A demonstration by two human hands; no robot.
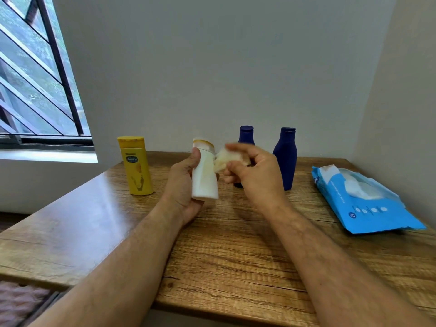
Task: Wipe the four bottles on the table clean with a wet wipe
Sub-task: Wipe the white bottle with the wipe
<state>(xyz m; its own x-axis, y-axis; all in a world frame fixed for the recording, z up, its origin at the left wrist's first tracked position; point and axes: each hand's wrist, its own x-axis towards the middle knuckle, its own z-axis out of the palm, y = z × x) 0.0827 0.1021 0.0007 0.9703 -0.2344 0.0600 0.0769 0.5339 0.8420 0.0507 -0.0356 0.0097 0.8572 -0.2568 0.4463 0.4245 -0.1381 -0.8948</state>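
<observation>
Far left, a yellow Vaseline lotion bottle (pixel 137 166) stands upright on the wooden table (pixel 236 256), untouched, well apart from the hands.

Next over, left hand (pixel 182 185) grips the white bottle (pixel 204 172) around its body, thumb up near the cap, holding it off the table & roughly upright. Yellowish streaks show on its side & cap.

Right hand (pixel 253 172) is just beside it, pinching a crumpled wet wipe (pixel 224 159) btw fingers & thumb, wipe touching the bottle's upper side near the shoulder. Looks like wiping of this bottle is under way. Next move prob needs the wipe run down the body & round the cap, w/ left hand turning the bottle to expose the back.

Behind the right hand, two dark blue bottles: the left one (pixel 246 135) mostly hidden, only cap & neck plus a bit of base showing; the right one (pixel 286 159) stands clear. Can't tell if either is wiped yet.

Far right, blue wet-wipe pack (pixel 368 204) lies flat, flap open, a wipe poking out.

Right fingers & wipe are motion-blurred, so exact contact is hard to make out.
</observation>
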